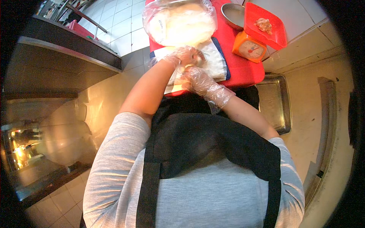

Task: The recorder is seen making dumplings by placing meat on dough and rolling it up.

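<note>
My left hand [188, 55], in a clear plastic glove, is over a white cloth [218, 67] with dark blue edges, its fingers curled. Just below it, my right hand [198, 79], gloved the same way, has its fingers bent towards the left. A small pale patch shows between the two hands; glare and the fingers hide whether either one grips something. Beyond the hands lies a large clear plastic bag [182, 22] with pale, rounded contents, washed out by bright light. Cloth and bag rest on a red tabletop [248, 74].
At the right stands an orange dial kitchen scale [249, 47], its red pan [276, 34] bearing a lump of raw, minced-looking food [263, 25]. A metal bowl [232, 14] adjoins it. Lower down is a rectangular metal tray [286, 105]. A metal counter [71, 42] runs along the left.
</note>
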Tool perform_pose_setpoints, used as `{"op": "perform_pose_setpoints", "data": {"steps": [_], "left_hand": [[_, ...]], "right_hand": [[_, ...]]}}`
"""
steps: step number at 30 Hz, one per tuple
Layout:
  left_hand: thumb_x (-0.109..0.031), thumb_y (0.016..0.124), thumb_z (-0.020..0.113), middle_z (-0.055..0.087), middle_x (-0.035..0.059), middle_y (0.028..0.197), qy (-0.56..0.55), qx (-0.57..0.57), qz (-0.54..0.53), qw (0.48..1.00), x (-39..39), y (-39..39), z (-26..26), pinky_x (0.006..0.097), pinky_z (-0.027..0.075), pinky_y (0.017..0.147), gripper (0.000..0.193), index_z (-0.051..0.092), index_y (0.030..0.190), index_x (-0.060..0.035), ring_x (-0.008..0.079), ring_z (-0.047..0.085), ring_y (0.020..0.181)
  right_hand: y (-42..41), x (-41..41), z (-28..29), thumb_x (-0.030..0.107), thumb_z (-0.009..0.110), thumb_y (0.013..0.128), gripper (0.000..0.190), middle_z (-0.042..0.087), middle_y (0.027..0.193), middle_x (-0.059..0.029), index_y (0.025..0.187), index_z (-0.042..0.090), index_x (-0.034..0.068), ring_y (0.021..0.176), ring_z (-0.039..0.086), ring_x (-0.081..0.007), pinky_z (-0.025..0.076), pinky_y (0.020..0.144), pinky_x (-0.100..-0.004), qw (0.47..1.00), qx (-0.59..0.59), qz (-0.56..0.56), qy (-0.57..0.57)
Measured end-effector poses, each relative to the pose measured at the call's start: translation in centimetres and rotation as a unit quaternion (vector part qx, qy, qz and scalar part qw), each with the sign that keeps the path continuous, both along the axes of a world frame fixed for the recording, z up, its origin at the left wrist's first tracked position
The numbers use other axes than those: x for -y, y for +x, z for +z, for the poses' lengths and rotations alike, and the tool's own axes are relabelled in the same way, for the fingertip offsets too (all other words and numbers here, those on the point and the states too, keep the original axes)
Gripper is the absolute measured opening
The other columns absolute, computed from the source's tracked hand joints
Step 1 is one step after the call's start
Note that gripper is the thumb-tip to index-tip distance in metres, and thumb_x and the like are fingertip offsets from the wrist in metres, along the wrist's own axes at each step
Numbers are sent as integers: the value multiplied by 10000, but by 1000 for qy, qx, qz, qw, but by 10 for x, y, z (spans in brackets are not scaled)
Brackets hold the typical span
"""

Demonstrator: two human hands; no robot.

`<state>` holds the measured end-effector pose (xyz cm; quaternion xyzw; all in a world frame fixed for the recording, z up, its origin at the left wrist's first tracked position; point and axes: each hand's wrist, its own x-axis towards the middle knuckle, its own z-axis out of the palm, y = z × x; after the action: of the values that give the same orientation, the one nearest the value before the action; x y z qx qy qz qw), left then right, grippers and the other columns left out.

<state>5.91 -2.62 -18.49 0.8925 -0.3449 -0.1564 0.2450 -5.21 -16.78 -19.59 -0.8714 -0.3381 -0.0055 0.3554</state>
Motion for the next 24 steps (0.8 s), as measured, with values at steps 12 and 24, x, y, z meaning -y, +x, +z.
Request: {"op": "perform_pose_setpoints", "data": {"steps": [12, 24], "left_hand": [[-153, 745, 624, 653, 59, 809, 9, -40, 20, 999, -1, -7, 13, 361, 520, 727, 403, 730, 1109, -290, 218, 643, 769], [-192, 817, 656, 688, 65, 975, 6, -77, 15, 997, -7, -8, 27, 349, 507, 841, 319, 717, 1129, -209, 216, 633, 897]], "right_hand": [[-1, -27, 0, 247, 647, 767, 182, 665, 889, -170, 834, 697, 85, 863, 644, -357, 511, 797, -456, 997, 64, 20, -39], [1, -43, -8, 266, 705, 749, 380, 658, 1059, -161, 1073, 659, 74, 1021, 625, -331, 495, 903, -448, 984, 32, 102, -142]]}}
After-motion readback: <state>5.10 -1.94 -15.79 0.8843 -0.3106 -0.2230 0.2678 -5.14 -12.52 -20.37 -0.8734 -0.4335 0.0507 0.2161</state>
